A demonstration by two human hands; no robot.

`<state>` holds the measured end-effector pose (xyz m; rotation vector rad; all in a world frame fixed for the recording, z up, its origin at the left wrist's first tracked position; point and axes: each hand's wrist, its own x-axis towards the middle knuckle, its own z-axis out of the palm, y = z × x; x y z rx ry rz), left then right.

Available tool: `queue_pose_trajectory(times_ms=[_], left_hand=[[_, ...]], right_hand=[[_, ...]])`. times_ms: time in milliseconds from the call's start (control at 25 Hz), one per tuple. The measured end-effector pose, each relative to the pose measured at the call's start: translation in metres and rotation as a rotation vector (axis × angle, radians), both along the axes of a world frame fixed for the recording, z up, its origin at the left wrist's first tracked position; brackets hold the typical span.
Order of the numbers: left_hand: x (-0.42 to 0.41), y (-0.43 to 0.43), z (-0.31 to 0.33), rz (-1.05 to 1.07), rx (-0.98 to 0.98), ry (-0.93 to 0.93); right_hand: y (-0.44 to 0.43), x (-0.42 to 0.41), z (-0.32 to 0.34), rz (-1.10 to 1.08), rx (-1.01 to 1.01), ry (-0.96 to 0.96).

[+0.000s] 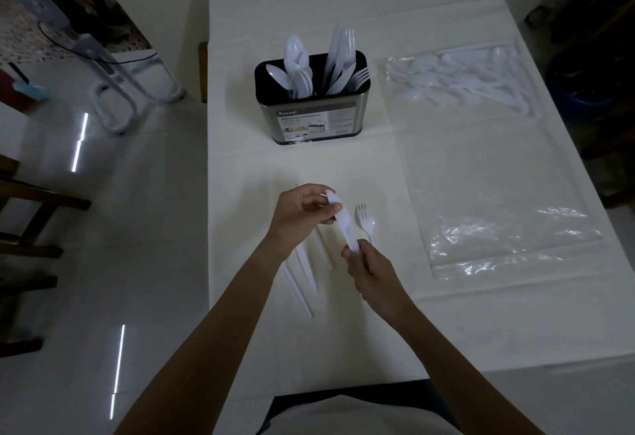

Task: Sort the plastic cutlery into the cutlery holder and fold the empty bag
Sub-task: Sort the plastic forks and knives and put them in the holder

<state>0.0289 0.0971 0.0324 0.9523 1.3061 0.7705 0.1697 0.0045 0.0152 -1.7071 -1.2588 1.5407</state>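
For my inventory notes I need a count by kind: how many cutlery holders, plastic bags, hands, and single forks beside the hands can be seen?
Cutlery holder: 1
Clear plastic bag: 1
Hands: 2, the left hand and the right hand, both gripping the held cutlery
Single fork beside the hands: 1
Total: 5

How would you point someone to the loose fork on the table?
Start at the holder mid-table, then come toward the hands. The fork lies just right of the right hand, tines pointing away. It is the only piece there showing tines; the pieces left of it are plain.
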Motion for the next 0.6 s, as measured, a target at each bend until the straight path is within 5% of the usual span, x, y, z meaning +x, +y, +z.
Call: queue_pose_trajectory(times_ms=[80, 200, 280, 600], left_hand=[[-0.005, 0.005, -0.005, 0.016, 0.053, 0.121], [-0.025, 0.018, -0.024, 0.068, 0.234, 0.643], [-0.035, 0.024, -0.034, 0.003, 0.19, 0.876], [-0.012, 0.051, -0.029, -0.191, 0.014, 1.123]], right_hand=[[0.0, 0.003, -0.008, 0.022, 0.004, -0.041], [-0.003, 0.012, -0.019, -0.054, -0.044, -0.003], [-0.006, 0.02, -0.025, -0.085, -0.048, -0.027], [0.003, 0.034, -0.024, -0.119, -0.059, -0.044]])
